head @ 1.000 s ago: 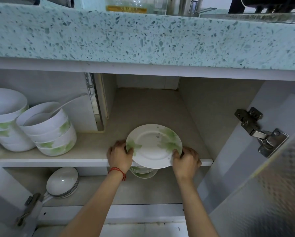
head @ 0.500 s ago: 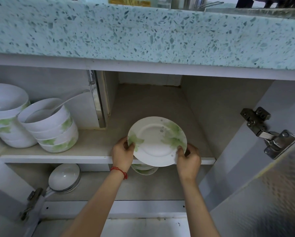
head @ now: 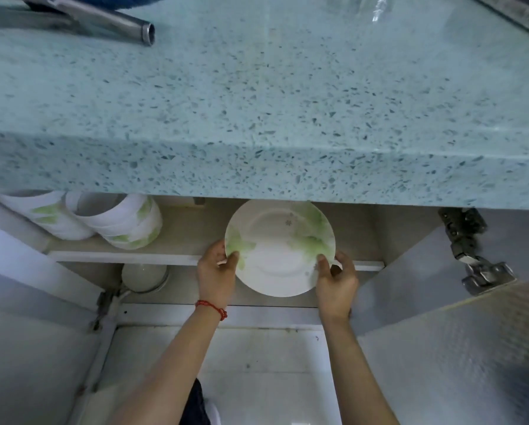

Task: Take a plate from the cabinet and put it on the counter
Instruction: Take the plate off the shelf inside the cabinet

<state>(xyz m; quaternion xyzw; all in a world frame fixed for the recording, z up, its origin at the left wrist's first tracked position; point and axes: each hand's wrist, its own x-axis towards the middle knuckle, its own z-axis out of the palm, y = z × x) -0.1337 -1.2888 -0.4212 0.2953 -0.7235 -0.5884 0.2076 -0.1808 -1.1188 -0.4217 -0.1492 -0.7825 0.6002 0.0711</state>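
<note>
Head view: the white plate with green leaves (head: 280,246) sits near the middle of the picture, a bit toward 6 o'clock. Both hands hold it. The left hand (head: 215,273) grips the plate's edge at its 8 o'clock side, with the thumb on top of the rim. The right hand (head: 336,282) grips the edge at its 4 o'clock side, fingers curled around the rim. A red string bracelet (head: 211,308) is on the left wrist.

The plate is lifted off the shelf (head: 125,256) and held in front of the open cabinet. Its top edge is tucked just under the front lip of the speckled blue-green counter (head: 263,118), which fills the 12 o'clock half of the picture. A stack of bowls (head: 119,222) rests on the shelf at 9 o'clock, well apart from the plate.

The picking-up part looks done. What is left, I think, is to bring the plate out past the counter's lip, raise it, and set it down flat on top. The counter looks bare in the middle, so there is room.
</note>
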